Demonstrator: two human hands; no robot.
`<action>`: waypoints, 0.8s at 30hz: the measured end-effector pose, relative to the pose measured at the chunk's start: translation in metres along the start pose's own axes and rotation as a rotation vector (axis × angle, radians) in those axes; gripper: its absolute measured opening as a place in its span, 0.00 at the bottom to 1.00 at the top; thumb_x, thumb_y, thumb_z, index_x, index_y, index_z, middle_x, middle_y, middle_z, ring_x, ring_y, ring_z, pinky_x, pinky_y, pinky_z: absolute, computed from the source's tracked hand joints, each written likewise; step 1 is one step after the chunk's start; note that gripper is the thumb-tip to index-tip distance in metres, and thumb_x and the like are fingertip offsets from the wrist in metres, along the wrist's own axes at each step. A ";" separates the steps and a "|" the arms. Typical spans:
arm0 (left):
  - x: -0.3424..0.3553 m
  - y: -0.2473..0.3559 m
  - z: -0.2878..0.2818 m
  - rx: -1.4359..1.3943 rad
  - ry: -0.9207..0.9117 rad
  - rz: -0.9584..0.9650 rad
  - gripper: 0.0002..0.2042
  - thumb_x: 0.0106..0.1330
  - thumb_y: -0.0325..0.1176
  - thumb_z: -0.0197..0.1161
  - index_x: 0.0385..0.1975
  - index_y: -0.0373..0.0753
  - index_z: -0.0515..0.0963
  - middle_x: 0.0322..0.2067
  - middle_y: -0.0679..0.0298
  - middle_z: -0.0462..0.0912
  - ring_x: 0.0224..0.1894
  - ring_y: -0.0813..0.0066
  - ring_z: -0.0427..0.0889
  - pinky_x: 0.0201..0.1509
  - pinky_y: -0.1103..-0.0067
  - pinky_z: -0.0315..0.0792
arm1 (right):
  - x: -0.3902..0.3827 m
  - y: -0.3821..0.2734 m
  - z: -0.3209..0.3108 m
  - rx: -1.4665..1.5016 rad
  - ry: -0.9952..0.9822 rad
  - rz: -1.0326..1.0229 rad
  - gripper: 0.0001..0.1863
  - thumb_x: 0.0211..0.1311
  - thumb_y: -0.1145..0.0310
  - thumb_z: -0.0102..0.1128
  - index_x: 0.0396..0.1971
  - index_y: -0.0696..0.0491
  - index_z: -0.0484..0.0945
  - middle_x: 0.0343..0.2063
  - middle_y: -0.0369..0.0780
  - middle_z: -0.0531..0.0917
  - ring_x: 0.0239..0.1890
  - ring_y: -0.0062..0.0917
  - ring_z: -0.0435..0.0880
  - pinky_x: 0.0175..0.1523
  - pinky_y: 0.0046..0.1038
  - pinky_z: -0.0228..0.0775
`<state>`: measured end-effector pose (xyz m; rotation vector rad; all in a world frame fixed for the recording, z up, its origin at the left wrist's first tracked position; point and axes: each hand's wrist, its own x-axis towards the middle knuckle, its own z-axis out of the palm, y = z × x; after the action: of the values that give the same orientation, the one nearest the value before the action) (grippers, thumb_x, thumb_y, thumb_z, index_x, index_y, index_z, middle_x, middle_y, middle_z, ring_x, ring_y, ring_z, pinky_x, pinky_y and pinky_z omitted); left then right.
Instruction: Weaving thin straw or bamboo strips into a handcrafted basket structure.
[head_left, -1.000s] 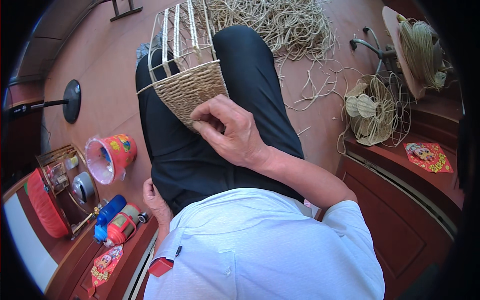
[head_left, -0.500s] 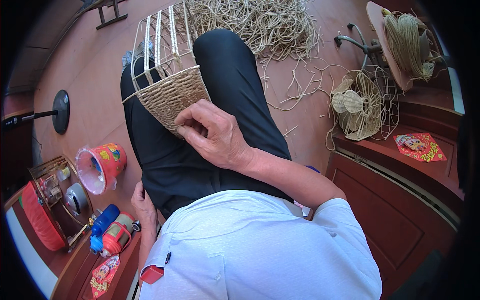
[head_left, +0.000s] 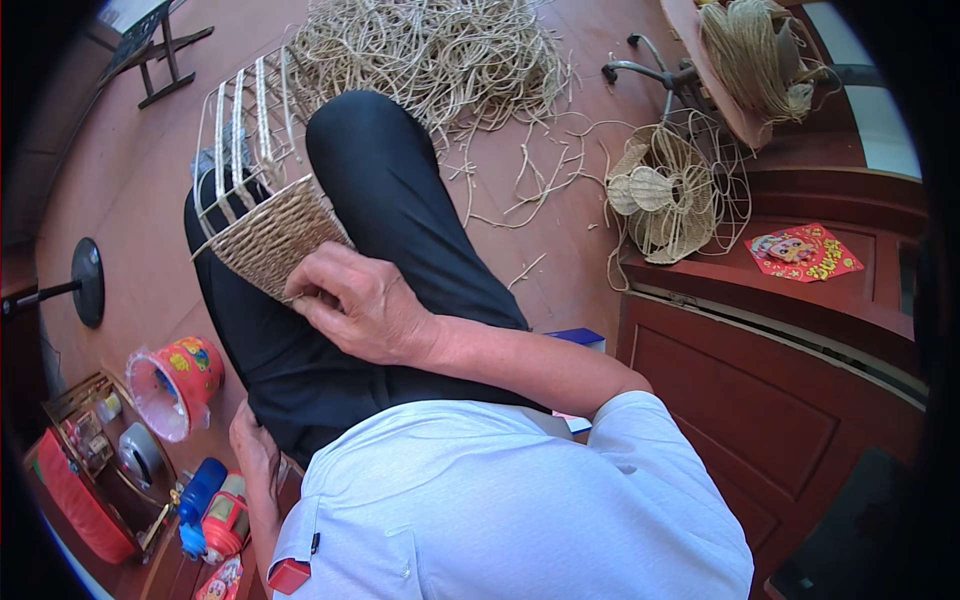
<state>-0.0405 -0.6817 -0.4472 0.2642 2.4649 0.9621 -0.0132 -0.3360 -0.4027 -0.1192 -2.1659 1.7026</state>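
Note:
A partly woven straw basket (head_left: 275, 237) rests on my left thigh, its tan weave tight at the near end. Bare frame rods, some wrapped in pale strips, stick out at its far end. My right hand (head_left: 365, 305) reaches across my lap, thumb and fingers pinched at the weave's near right edge. Whether a strand lies in that pinch is hidden. Down beside my left hip, my left hand (head_left: 256, 448) has its fingers curled; anything inside them is out of sight.
A heap of straw cord (head_left: 430, 60) lies on the floor ahead, with loose strands to its right. At right stand a wire frame with woven pieces (head_left: 675, 195) and a cord bundle (head_left: 755, 60) on a round seat. A red bin (head_left: 180, 385) and bottles (head_left: 215, 510) are at left.
The whole scene has shifted left and slightly down in the view as my head turned. My right hand stays pinched at the basket's edge; the left stays low by my hip.

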 end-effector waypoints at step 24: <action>-0.093 0.050 -0.034 0.209 0.462 -0.063 0.05 0.59 0.27 0.68 0.28 0.37 0.77 0.24 0.57 0.72 0.25 0.54 0.72 0.32 0.63 0.66 | 0.004 -0.007 0.001 -0.031 -0.093 0.129 0.06 0.67 0.80 0.71 0.42 0.58 0.86 0.34 0.37 0.83 0.32 0.19 0.82 0.39 0.24 0.75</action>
<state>0.0230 -0.6964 -0.3576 0.0302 2.9807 0.8077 -0.0161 -0.3374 -0.3949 -0.1958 -2.2986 1.7774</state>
